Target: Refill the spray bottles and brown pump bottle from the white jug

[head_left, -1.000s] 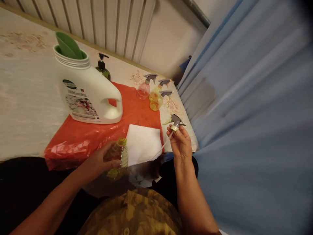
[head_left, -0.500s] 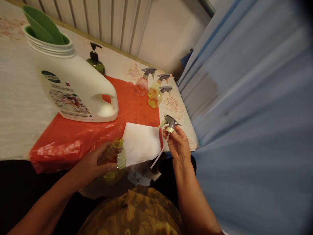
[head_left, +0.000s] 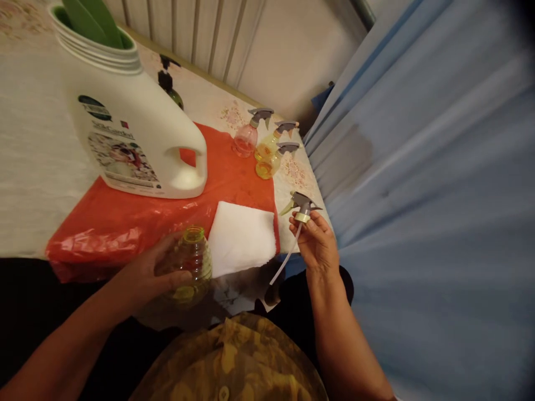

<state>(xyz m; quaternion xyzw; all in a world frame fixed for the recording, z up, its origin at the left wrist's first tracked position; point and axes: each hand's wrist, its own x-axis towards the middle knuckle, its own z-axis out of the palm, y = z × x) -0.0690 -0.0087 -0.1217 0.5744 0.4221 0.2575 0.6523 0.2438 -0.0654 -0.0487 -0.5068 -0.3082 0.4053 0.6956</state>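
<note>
My left hand (head_left: 161, 273) is wrapped around a yellow see-through bottle (head_left: 195, 264), upright at the table's front edge, its threaded mouth uncapped. To the right, my right hand (head_left: 317, 239) grips a grey spray trigger head (head_left: 304, 203) by its pale yellow collar. A thin white dip tube slants down from that head toward the lower left, apart from the bottle. Between the two hands lies a folded white cloth (head_left: 243, 236) on a red plastic sheet (head_left: 234, 181). On the sheet, behind my left hand, stands a large cream jug (head_left: 137, 133) with a green scoop-like piece (head_left: 94, 22) in its mouth.
Farther back are a pink spray bottle (head_left: 246, 139) and two yellow spray bottles (head_left: 267, 167) with grey triggers. A dark green pump bottle (head_left: 171, 89) stands partly behind the jug. A blue curtain (head_left: 418, 211) hangs along the right side, and a wall closes off the back.
The spray head and my right hand have moved slightly right, away from the bottle. My left hand and the bottle shifted a little left. The camera view has tilted slightly.
</note>
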